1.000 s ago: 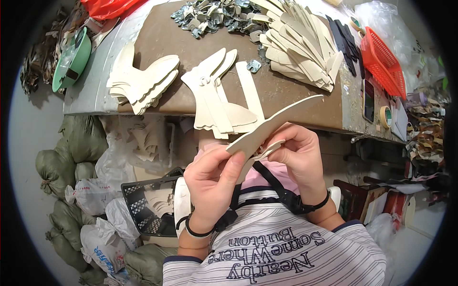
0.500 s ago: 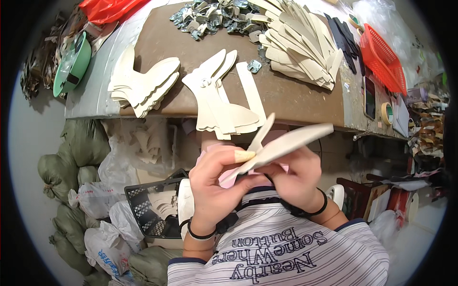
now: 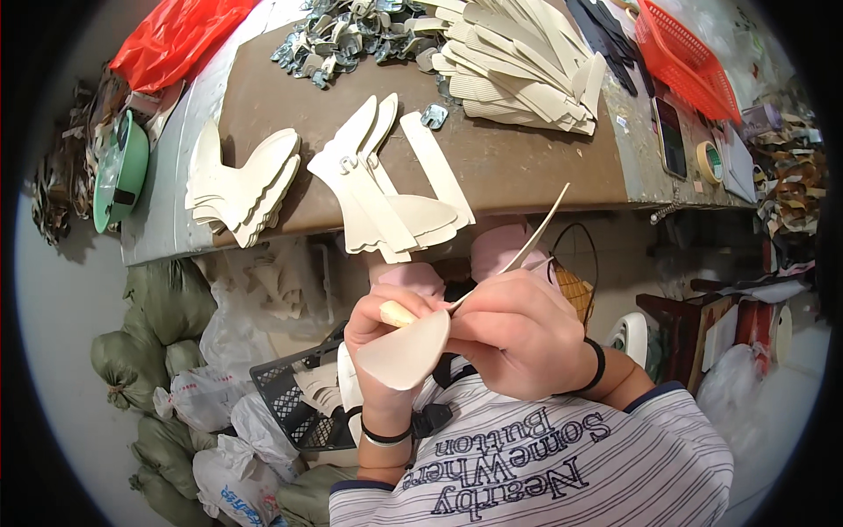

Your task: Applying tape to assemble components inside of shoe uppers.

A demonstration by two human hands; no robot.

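In front of my shirt, both hands grip one cream, leather-like shoe-upper piece (image 3: 407,353). A rounded lobe of it hangs over the fingers of my left hand (image 3: 373,321), and a thin end rises edge-on past my right hand (image 3: 527,338). My right fingers pinch its middle. A yellowish wrap (image 3: 397,314) covers one left finger. On the table beyond lie a neat stack of similar pieces (image 3: 250,180), a looser group of them (image 3: 373,206) and a straight cream strip (image 3: 437,167). A small shiny buckle-like part (image 3: 433,116) sits beside the strip.
The table (image 3: 562,176) bears a heap of shiny small parts (image 3: 351,39), a ribbed strip pile (image 3: 527,70), a red basket (image 3: 689,61), a phone (image 3: 670,136) and a tape roll (image 3: 709,162). A green bowl (image 3: 123,171) is left; a black crate (image 3: 290,404) stands below.
The cream piece has been turned, so its rounded lobe now drops over my left hand. My right hand has closed on its middle, and the view has shifted slightly.
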